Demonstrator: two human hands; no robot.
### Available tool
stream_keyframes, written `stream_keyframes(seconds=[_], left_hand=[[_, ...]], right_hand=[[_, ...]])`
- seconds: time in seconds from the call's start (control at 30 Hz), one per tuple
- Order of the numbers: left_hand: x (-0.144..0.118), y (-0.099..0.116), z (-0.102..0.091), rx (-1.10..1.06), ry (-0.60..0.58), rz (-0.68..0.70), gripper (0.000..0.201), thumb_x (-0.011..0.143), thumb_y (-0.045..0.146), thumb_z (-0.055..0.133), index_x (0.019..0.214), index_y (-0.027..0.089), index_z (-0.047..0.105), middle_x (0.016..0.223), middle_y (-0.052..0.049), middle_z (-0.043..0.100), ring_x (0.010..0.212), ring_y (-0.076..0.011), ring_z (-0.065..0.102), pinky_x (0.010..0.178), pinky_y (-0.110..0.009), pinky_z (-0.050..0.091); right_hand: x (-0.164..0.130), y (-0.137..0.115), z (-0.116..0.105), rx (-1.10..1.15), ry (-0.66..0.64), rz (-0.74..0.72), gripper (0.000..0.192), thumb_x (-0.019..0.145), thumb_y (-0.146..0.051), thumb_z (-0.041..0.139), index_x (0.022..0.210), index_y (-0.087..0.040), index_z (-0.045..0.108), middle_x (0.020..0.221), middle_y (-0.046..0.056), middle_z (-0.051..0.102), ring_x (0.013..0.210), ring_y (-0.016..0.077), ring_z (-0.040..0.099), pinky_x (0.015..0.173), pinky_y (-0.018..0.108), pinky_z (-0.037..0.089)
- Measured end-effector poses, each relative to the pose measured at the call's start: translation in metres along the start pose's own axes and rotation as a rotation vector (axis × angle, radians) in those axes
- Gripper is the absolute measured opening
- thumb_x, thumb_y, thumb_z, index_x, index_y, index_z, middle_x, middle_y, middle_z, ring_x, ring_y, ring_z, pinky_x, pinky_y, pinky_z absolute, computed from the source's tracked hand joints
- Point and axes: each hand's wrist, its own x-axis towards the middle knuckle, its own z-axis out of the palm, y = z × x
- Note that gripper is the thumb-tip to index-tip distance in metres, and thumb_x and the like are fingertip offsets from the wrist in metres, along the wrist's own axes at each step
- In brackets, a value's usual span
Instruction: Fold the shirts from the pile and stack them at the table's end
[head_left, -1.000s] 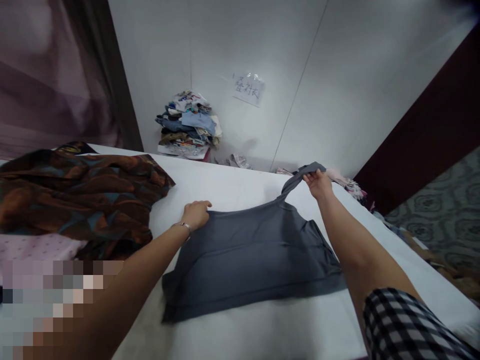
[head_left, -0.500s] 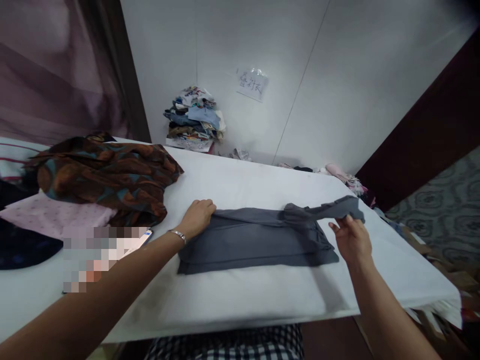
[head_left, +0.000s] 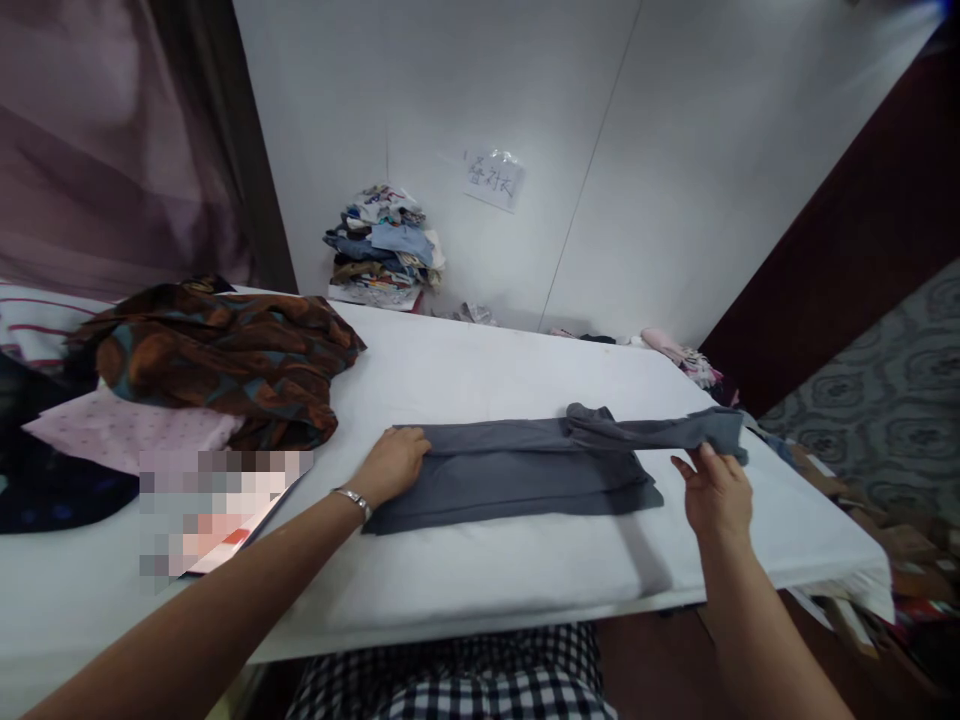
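A dark grey shirt (head_left: 517, 488) lies on the white-covered table (head_left: 465, 590), folded into a long flat strip. My left hand (head_left: 391, 466) is at its upper left corner, fingers closed on the cloth. At the other end my right hand (head_left: 716, 497) pinches the tip of a grey sleeve (head_left: 656, 434) between thumb and fingers. This sleeve stretches rightward past the folded body, slightly raised off the table. A bunched bit of cloth (head_left: 589, 418) stands up along the top edge.
A brown patterned garment (head_left: 225, 350) and a pink dotted cloth (head_left: 127, 428) are heaped on the left. Nearby lies a partly blurred device (head_left: 259, 520). Stacked clothes (head_left: 386, 240) stand behind the table, below a wall sign (head_left: 493, 180). Boxes (head_left: 892, 540) lie at right.
My right hand has drawn the sleeve further right and lower, so it lies straighter. The shirt's upper left edge has been pulled straighter under my left hand. The view has shifted slightly.
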Motion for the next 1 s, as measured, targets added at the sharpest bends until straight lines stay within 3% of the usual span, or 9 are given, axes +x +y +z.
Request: stream_keyframes(seconds=[0.1,0.3,0.37,0.43,0.53,0.67,0.77,0.87,1.0], left_hand=[[-0.001,0.001,0.001,-0.076,-0.040,-0.012,0.029,0.089,0.025,0.044,0.092,0.017,0.072,0.094,-0.011,0.068,0.088,-0.0254,0.063,0.080,-0.040,0.044],[0.004,0.006,-0.013,-0.285,0.063,-0.024,0.036,0.090,0.042,0.043,0.095,0.019,0.071,0.098,-0.009,0.069,0.096,-0.0257,0.062,0.088,-0.041,0.043],[0.009,0.017,-0.021,-0.469,0.112,-0.040,0.034,0.089,0.043,0.045,0.093,0.020,0.071,0.097,-0.008,0.070,0.094,-0.0242,0.062,0.088,-0.039,0.044],[0.014,0.035,-0.027,-0.777,0.105,-0.134,0.035,0.086,0.048,0.049,0.093,0.021,0.070,0.096,-0.006,0.071,0.089,-0.0228,0.063,0.086,-0.037,0.047],[0.014,0.065,-0.026,-1.380,-0.018,-0.382,0.046,0.083,0.059,0.051,0.102,0.022,0.068,0.099,-0.007,0.073,0.086,-0.0233,0.066,0.082,-0.037,0.053],[0.002,0.088,-0.017,-1.848,-0.337,-0.671,0.065,0.076,0.073,0.050,0.104,0.018,0.068,0.102,-0.014,0.073,0.099,-0.0304,0.067,0.086,-0.045,0.054],[-0.007,0.087,-0.012,-1.768,-0.273,-0.744,0.064,0.072,0.071,0.058,0.109,0.021,0.067,0.120,-0.014,0.067,0.118,-0.0333,0.058,0.098,-0.048,0.048],[-0.015,0.082,-0.012,-1.421,-0.075,-0.580,0.060,0.070,0.060,0.066,0.119,0.024,0.062,0.133,-0.010,0.059,0.129,-0.0310,0.049,0.110,-0.045,0.037],[-0.034,0.083,-0.013,-1.044,-0.047,-0.348,0.075,0.072,0.054,0.066,0.137,0.023,0.047,0.142,-0.013,0.051,0.127,-0.0313,0.050,0.108,-0.046,0.039]], right_hand=[[-0.003,0.006,-0.001,-0.131,0.022,-0.049,0.025,0.064,-0.029,0.078,0.061,-0.017,0.057,0.068,-0.004,0.056,0.070,0.0128,0.057,0.069,0.031,0.055],[-0.019,0.001,0.019,-0.495,-0.037,-0.425,0.021,0.073,-0.036,0.071,0.076,-0.016,0.069,0.071,0.000,0.064,0.072,0.0170,0.058,0.071,0.032,0.048],[-0.031,-0.006,0.034,-0.625,-0.263,-0.563,0.020,0.076,-0.037,0.069,0.071,-0.018,0.069,0.066,0.000,0.063,0.067,0.0168,0.057,0.067,0.031,0.047],[-0.044,-0.008,0.050,-0.709,-0.669,-0.628,0.019,0.079,-0.035,0.068,0.066,-0.021,0.069,0.062,0.001,0.063,0.066,0.0173,0.059,0.066,0.031,0.049],[-0.051,0.003,0.070,-0.687,-1.141,-0.527,0.014,0.084,-0.033,0.063,0.088,-0.025,0.073,0.084,0.004,0.072,0.085,0.0199,0.066,0.078,0.034,0.053],[-0.017,0.043,0.076,-0.714,-0.932,-0.268,0.025,0.087,-0.032,0.052,0.098,-0.023,0.072,0.096,0.006,0.074,0.091,0.0214,0.068,0.084,0.038,0.054],[0.024,0.072,0.079,-0.921,-0.827,-0.177,0.031,0.083,-0.024,0.048,0.102,-0.020,0.073,0.102,0.008,0.074,0.098,0.0237,0.068,0.092,0.040,0.052],[0.052,0.093,0.092,-1.142,-0.911,-0.164,0.043,0.078,-0.013,0.046,0.113,-0.019,0.070,0.118,0.007,0.069,0.110,0.0231,0.063,0.100,0.038,0.047],[0.067,0.117,0.117,-1.263,-1.059,-0.160,0.055,0.068,-0.003,0.052,0.116,-0.022,0.069,0.126,0.005,0.064,0.120,0.0236,0.057,0.105,0.035,0.041]])
